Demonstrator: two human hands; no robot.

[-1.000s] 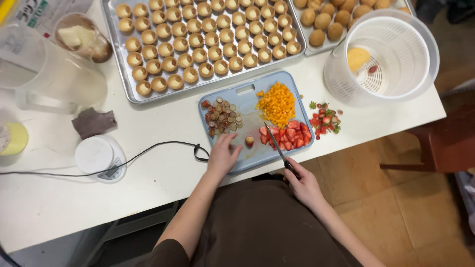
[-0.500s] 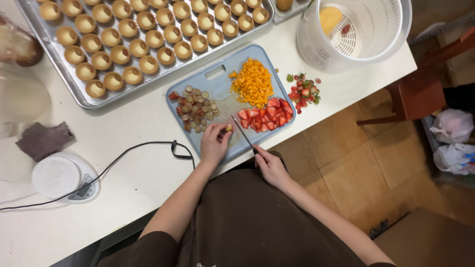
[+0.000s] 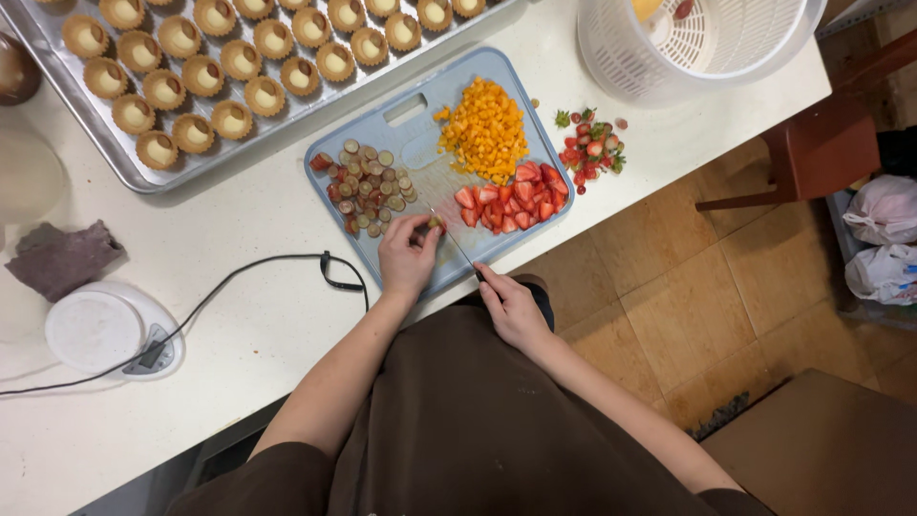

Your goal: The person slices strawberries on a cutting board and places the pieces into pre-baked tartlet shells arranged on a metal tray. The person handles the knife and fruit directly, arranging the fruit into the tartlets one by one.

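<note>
1. On the pale blue plastic cutting board [image 3: 420, 143], near its front edge, the left hand [image 3: 409, 253] pinches a small round grape piece [image 3: 435, 223] between curled fingertips.
2. Just right of it, the right hand [image 3: 511, 306] is closed around the handle of a slim knife [image 3: 457, 247], whose blade points toward the grape piece.
3. Handling: the grape piece is judged light, soft and slippery with juice; it is best held by its sides, fingertips tucked clear of the blade.
4. Three heaps lie on the board: sliced grapes [image 3: 368, 186] at left, diced orange fruit [image 3: 485, 139] at the back, cut red strawberries [image 3: 511, 201] at right.
5. One pile of strawberry tops [image 3: 590, 148] rests on the white tabletop [image 3: 248, 248] beside the board.
6. Counted singly: one metal tray of small tart shells [image 3: 191, 76], one white slotted basket [image 3: 688, 43], one round white scale [image 3: 105, 330], one grey cloth [image 3: 62, 258], one black cable [image 3: 267, 272].
</note>
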